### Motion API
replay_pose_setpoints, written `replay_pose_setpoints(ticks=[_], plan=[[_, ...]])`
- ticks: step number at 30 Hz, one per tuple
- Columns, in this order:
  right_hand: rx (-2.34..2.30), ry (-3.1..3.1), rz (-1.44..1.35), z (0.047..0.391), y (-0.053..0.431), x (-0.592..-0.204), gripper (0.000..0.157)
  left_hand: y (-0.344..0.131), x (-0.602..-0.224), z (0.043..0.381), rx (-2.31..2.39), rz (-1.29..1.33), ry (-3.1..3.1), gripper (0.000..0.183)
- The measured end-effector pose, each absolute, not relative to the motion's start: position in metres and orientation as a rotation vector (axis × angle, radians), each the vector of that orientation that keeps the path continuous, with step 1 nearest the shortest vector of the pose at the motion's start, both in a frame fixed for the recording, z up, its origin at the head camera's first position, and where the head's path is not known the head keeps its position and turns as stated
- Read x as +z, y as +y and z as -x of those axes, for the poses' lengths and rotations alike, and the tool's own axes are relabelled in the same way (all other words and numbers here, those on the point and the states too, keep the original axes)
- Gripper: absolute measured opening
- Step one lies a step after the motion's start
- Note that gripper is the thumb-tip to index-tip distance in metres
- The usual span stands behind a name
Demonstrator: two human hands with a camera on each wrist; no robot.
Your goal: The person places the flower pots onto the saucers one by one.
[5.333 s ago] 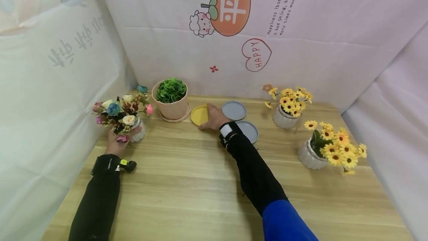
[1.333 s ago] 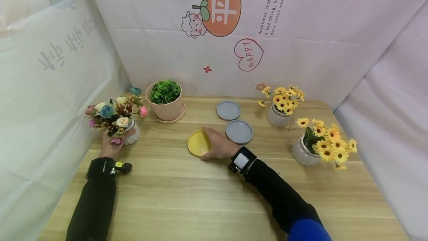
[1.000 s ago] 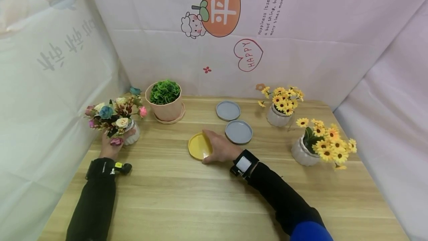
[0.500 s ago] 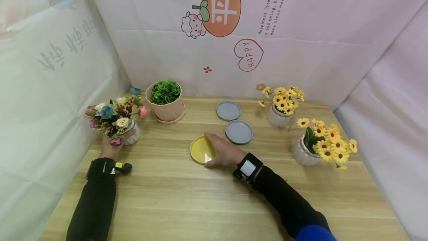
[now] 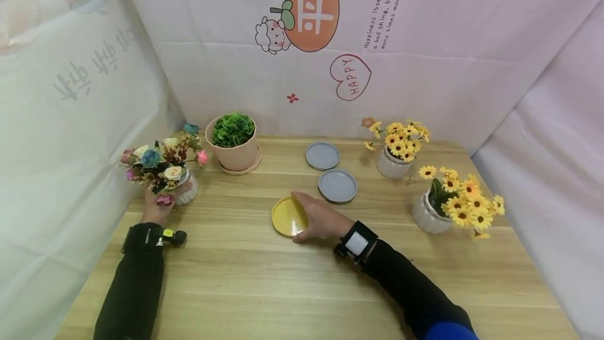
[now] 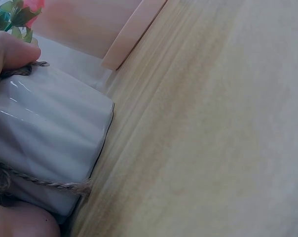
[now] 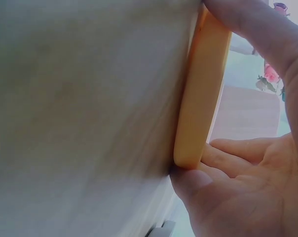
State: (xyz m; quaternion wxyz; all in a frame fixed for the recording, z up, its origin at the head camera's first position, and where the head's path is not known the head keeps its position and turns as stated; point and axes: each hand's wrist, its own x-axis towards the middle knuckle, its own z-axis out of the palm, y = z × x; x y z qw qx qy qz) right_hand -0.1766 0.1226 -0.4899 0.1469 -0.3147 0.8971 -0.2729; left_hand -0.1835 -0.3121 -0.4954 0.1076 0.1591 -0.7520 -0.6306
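Observation:
My right hand (image 5: 324, 219) grips a shallow yellow saucer (image 5: 289, 217) by its rim, thumb on the near side and fingers on the far side. In the right wrist view the saucer's side wall (image 7: 203, 94) shows between thumb and fingers, close against the tabletop. At the left of the table my left hand (image 5: 158, 204) holds a white flowerpot (image 5: 187, 188) with artificial roses (image 5: 160, 159). The left wrist view shows the thumb and a finger around the glossy white pot (image 6: 50, 128), which is tied with twine; the rest of that hand is out of frame.
A pink pot (image 5: 234, 152) with green foliage stands on its saucer beside the roses. Two grey-blue saucers (image 5: 322, 156) lie right of it. Two white pots with yellow daisies (image 5: 401, 143) stand at the right. White cloth hangs around the wooden table (image 5: 245, 282).
My right hand has drawn the yellow saucer from beside the pink pot toward the table's front, drifting slightly right over the last second. The left hand keeps its hold on the rose pot.

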Motion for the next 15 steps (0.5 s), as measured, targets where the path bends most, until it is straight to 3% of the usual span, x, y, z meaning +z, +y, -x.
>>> replay_pose_setpoints(ticks=[15], plan=[[-0.809, 2.554, 0.897, 0.163, 0.137, -0.492, 0.124, -0.313, -0.494, 0.184, -1.880, -0.468, -2.227, 0.096]])
